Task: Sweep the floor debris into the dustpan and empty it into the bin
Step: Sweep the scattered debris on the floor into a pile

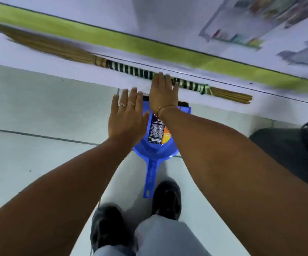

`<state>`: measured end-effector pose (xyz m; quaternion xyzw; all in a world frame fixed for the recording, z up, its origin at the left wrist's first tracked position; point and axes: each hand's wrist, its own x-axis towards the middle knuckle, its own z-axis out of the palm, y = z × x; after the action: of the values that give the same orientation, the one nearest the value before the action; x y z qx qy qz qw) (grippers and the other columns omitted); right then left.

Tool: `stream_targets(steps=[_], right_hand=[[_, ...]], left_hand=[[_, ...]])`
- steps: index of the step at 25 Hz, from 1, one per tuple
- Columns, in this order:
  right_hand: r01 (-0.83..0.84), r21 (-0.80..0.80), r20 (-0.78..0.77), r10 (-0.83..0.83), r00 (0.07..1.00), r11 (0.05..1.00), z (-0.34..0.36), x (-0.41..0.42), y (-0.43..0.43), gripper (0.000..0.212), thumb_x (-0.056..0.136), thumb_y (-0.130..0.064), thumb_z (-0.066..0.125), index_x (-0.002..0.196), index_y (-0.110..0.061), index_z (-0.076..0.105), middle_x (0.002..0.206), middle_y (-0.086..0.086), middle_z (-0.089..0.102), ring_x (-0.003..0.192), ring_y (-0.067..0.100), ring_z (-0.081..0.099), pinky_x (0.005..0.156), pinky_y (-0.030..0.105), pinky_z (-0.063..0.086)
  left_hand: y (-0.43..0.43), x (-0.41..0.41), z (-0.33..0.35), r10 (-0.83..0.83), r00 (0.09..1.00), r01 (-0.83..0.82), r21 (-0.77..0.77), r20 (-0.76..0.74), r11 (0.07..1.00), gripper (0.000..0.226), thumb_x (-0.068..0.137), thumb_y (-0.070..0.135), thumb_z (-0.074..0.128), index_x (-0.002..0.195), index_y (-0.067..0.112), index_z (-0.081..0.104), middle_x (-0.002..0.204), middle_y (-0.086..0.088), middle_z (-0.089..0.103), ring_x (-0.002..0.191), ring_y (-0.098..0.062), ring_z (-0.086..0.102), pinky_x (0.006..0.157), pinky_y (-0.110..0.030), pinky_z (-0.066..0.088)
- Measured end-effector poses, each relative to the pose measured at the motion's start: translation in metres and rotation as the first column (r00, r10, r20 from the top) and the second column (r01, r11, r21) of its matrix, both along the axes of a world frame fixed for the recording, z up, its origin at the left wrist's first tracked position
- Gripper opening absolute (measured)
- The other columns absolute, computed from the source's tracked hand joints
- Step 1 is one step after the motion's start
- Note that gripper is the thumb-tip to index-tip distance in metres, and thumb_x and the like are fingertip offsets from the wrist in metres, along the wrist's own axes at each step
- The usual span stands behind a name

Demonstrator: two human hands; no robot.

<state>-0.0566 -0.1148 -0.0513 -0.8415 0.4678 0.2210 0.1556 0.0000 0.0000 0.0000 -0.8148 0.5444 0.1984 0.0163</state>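
While I look down from the head camera, I see both arms reach out over the floor [29, 108]. The left hand [126, 115] is flat and open, with its fingers spread and rings on two of them. It holds nothing. The right hand [163, 93] is open and flat too, with a thin bracelet at the wrist. Its fingertips [161, 75] lie over the striped handle of the broom [131, 70], but they are not wrapped around it. The broom lies along the bottom of the wall [149, 47], with its brown bristles off to the left. The blue dustpan [154, 145] sits on the floor under the two hands. Its wide mouth points at the wall and its handle points back at my two dark shoes [166, 198]. A printed label is stuck inside the pan. Small dark specks lie on the tiles at the far left. Something dark sits at the right edge, and I cannot tell what it is.
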Motion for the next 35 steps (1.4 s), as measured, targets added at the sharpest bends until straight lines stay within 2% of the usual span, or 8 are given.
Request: stream_targets(steps=[3,9,13,17,22,27,31,35], right_hand=[[0.059,-0.068,-0.053,-0.063,0.997,0.996,-0.043,0.006,-0.017,0.056,0.099,-0.011,0.024,0.152,-0.005,0.009,0.159,0.014,0.013,0.148,0.031,0.010,0.115,0.057,0.008],[-0.071,-0.160,-0.095,0.056,0.994,0.985,-0.019,0.000,-0.014,0.046,0.090,0.001,0.022,0.126,0.005,0.051,0.133,0.022,0.045,0.127,0.038,0.039,0.104,0.048,0.029],[-0.039,-0.012,-0.104,0.038,0.994,0.999,0.060,-0.010,0.031,0.042,0.090,-0.007,0.042,0.131,0.001,0.044,0.135,0.019,0.044,0.118,0.037,0.049,0.098,0.047,0.038],[-0.125,0.141,-0.090,0.138,0.986,0.982,0.174,-0.013,0.071,0.045,0.095,-0.011,0.037,0.140,-0.005,0.035,0.126,0.018,0.059,0.118,0.036,0.053,0.091,0.040,0.043],[-0.047,0.462,-0.224,0.168,0.960,0.886,0.313,0.001,0.141,0.041,0.090,-0.009,0.050,0.130,-0.006,0.051,0.130,0.010,0.058,0.120,0.031,0.057,0.089,0.038,0.047],[0.170,0.549,-0.195,-0.073,0.978,0.818,0.371,0.015,0.209,0.058,0.092,-0.012,0.043,0.146,-0.005,0.025,0.136,0.019,0.050,0.121,0.037,0.054,0.095,0.043,0.046],[0.259,0.515,-0.103,-0.241,0.965,0.817,0.376,0.011,0.240,0.055,0.091,-0.014,0.045,0.144,-0.008,0.031,0.137,0.018,0.047,0.124,0.036,0.050,0.097,0.040,0.045],[0.340,0.527,-0.125,-0.325,0.938,0.779,0.367,-0.007,0.278,0.052,0.093,-0.014,0.042,0.144,-0.010,0.033,0.135,0.019,0.050,0.124,0.036,0.049,0.098,0.038,0.043]], left_hand=[[-0.001,-0.002,-0.049,0.093,0.995,-0.093,0.010,0.021,0.996,0.061,0.097,0.040,0.028,0.146,0.006,0.011,0.156,-0.013,0.014,0.144,-0.029,0.009,0.118,-0.045,0.006],[0.028,-0.005,-0.040,0.133,0.991,-0.133,0.032,0.003,0.991,0.057,0.096,0.033,0.039,0.141,0.002,0.027,0.150,-0.019,0.031,0.139,-0.035,0.026,0.115,-0.051,0.018],[0.067,-0.004,0.043,0.198,0.980,-0.195,0.101,-0.029,0.976,0.057,0.096,0.034,0.035,0.141,0.002,0.026,0.151,-0.018,0.028,0.141,-0.033,0.021,0.116,-0.050,0.015],[0.094,-0.007,0.136,0.267,0.959,-0.255,0.125,-0.092,0.959,0.056,0.094,0.030,0.043,0.140,0.001,0.029,0.150,-0.018,0.032,0.140,-0.033,0.025,0.116,-0.049,0.015],[0.151,-0.002,0.247,0.214,0.968,-0.211,0.035,-0.129,0.977,0.050,0.089,0.026,0.043,0.130,-0.002,0.044,0.135,-0.022,0.052,0.127,-0.036,0.045,0.109,-0.053,0.029],[0.204,0.011,0.314,0.265,0.955,-0.260,0.050,-0.136,0.964,0.047,0.092,0.022,0.049,0.133,0.001,0.042,0.139,-0.017,0.049,0.133,-0.032,0.039,0.114,-0.049,0.022],[0.248,0.010,0.329,0.264,0.956,-0.262,0.031,-0.129,0.965,0.046,0.092,0.026,0.044,0.131,0.003,0.045,0.136,-0.016,0.052,0.131,-0.032,0.042,0.113,-0.049,0.025],[0.301,-0.001,0.326,0.315,0.941,-0.306,0.083,-0.122,0.948,0.051,0.094,0.033,0.033,0.136,0.005,0.040,0.140,-0.015,0.049,0.134,-0.030,0.038,0.114,-0.048,0.023]])
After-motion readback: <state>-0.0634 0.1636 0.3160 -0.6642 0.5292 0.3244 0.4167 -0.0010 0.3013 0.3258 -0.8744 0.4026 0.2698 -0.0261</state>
